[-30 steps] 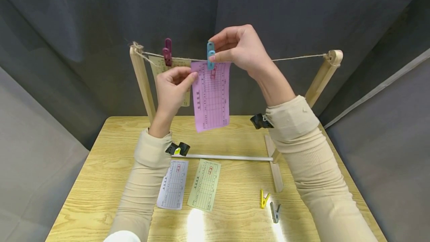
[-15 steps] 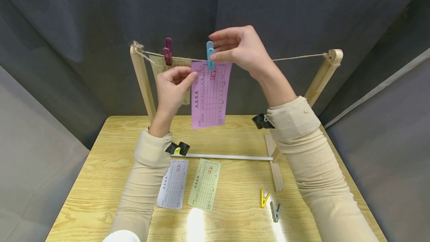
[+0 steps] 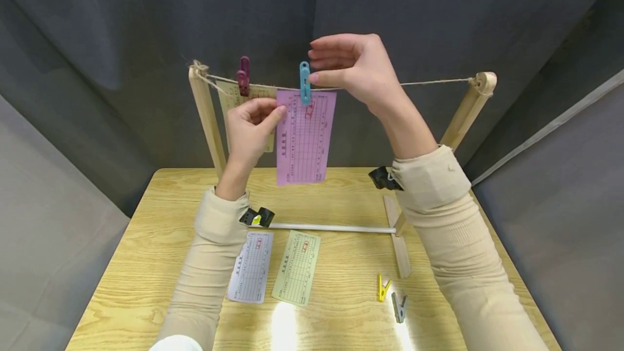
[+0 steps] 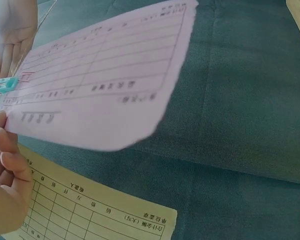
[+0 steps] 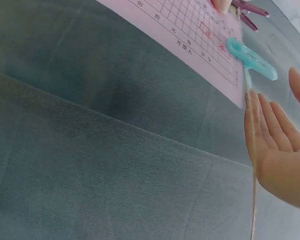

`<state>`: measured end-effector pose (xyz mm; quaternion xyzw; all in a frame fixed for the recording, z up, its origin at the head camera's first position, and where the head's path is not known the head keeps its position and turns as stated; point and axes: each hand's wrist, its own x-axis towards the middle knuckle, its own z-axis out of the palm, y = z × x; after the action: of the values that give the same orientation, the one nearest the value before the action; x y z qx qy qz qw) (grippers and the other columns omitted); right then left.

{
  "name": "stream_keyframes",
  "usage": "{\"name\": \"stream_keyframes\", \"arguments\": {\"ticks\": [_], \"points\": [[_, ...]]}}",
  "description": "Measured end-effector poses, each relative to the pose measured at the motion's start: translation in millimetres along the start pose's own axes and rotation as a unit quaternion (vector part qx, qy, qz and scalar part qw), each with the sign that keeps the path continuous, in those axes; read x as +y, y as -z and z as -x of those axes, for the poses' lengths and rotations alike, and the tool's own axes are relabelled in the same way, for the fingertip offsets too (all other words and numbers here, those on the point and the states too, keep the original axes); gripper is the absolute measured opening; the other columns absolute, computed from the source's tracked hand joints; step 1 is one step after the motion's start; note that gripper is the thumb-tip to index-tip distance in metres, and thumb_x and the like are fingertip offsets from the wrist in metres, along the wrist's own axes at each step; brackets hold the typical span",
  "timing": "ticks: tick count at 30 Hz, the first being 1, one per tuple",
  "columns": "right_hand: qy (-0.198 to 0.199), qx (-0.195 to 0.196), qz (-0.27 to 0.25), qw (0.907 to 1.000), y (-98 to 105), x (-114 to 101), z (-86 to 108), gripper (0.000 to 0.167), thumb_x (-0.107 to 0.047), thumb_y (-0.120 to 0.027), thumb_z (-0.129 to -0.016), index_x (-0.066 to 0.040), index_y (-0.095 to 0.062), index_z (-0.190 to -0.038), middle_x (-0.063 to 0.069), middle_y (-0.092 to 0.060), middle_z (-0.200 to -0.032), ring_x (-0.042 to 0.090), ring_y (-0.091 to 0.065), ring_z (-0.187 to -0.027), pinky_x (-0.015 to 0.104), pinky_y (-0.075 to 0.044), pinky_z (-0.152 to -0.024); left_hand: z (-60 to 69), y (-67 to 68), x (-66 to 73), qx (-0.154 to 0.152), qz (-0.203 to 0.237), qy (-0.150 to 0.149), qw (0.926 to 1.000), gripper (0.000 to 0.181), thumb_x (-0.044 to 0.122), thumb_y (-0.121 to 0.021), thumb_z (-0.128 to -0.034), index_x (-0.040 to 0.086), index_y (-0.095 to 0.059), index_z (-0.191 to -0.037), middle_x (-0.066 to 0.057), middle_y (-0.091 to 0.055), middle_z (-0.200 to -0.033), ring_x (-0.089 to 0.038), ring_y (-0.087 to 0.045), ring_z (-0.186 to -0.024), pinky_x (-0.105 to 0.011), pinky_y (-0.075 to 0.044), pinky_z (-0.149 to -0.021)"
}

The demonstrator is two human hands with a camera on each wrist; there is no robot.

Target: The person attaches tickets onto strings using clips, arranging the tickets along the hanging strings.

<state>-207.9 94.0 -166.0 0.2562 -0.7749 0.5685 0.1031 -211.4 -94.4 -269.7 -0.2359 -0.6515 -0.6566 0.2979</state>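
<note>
A pink paper slip (image 3: 304, 145) hangs from the string (image 3: 434, 82), with a blue clothespin (image 3: 305, 83) clamped on its top edge. My left hand (image 3: 251, 131) pinches the slip's upper left corner between thumb and fingers. Just right of the clothespin is my right hand (image 3: 363, 69), its fingers straight and spread from the thumb; in the right wrist view this right hand (image 5: 277, 132) stands apart from the clothespin (image 5: 252, 59). Left of the pink slip, a yellowish slip (image 3: 269, 142) hangs under a dark red clothespin (image 3: 244, 76), partly hidden behind my left hand.
Wooden posts (image 3: 207, 118) hold up the string, with a white rod (image 3: 331, 228) low between them. On the table (image 3: 161, 205) lie a white slip (image 3: 251, 268), a green slip (image 3: 296, 268), a yellow clothespin (image 3: 383, 288) and a grey clothespin (image 3: 399, 307).
My right hand has let go of the blue clothespin, its fingers straightening and shifting slightly right. The pink slip has swung a little left at its lower end. My left hand keeps its place.
</note>
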Motion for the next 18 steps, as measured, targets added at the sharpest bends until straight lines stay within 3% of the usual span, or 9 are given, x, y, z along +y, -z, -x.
{"name": "stream_keyframes", "arguments": {"ticks": [9,18], "points": [[0.03,0.026,-0.019,0.999,2.2,0.6,15.6,0.039,0.004,-0.072,-0.073,0.005,-0.062,-0.11,0.016,-0.064,-0.106,0.017,-0.061,-0.091,0.028,-0.048,-0.082,4.6,1.5,-3.1,0.014,-0.017,-0.009,0.9997,0.014,-0.004,-0.067,-0.0775,-0.014,-0.063,-0.087,-0.004,-0.064,-0.07,-0.005,-0.052,-0.054,-0.016,-0.043,-0.049],[0.046,0.024,-0.053,0.9973,6.7,7.1,38.7,0.035,0.008,-0.071,-0.072,0.008,-0.062,-0.106,0.015,-0.065,-0.102,0.017,-0.063,-0.087,0.027,-0.05,-0.079,15.5,9.1,-4.2,0.018,-0.038,-0.029,0.9987,0.017,-0.004,-0.068,-0.0765,-0.012,-0.063,-0.091,-0.012,-0.062,-0.074,-0.006,-0.052,-0.057,-0.016,-0.044,-0.051]]}}
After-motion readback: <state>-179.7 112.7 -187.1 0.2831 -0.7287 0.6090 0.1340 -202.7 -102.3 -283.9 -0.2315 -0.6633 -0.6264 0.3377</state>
